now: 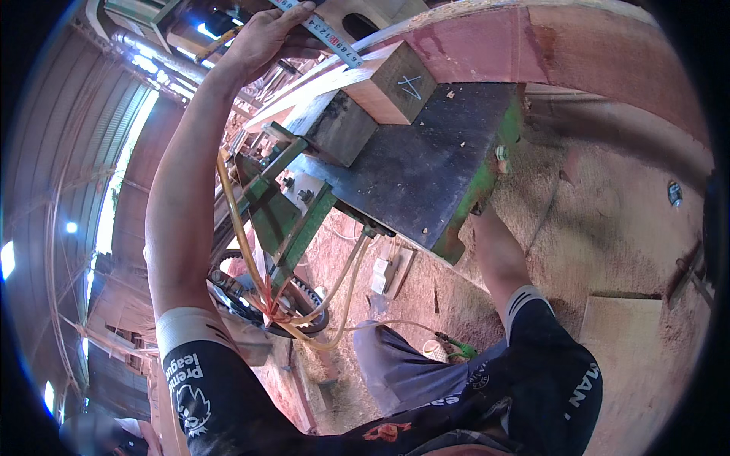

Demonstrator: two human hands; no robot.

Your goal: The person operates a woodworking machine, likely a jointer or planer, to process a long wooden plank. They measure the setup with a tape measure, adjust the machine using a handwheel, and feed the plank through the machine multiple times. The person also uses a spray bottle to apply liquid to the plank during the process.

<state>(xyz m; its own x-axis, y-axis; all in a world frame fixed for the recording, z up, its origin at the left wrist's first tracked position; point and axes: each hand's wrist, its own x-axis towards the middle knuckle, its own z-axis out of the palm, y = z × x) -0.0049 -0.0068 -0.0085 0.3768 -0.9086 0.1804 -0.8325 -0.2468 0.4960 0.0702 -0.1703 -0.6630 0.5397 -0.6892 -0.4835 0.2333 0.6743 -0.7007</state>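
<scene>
My left hand (266,36) is stretched out at the upper left, closed on a tape measure (328,34). Its pale blade slants down to the top of a squared wooden block (403,82) with a chalk-like mark on its end. Against that block lies a darker timber (338,131). Both rest on a dark flat machine table (426,163) with a worn green edge. My right forearm (500,254) reaches up to the table's right edge, where the hand is hidden beneath it, so its fingers do not show.
A green metal bracket (293,228) with bolts and yellowish hoses (346,304) stands left of the table. Behind the blocks curves a large reddish panel (487,45). Sawdust covers the floor (601,220), with a flat board (620,342) at right. Another person (129,433) is at lower left.
</scene>
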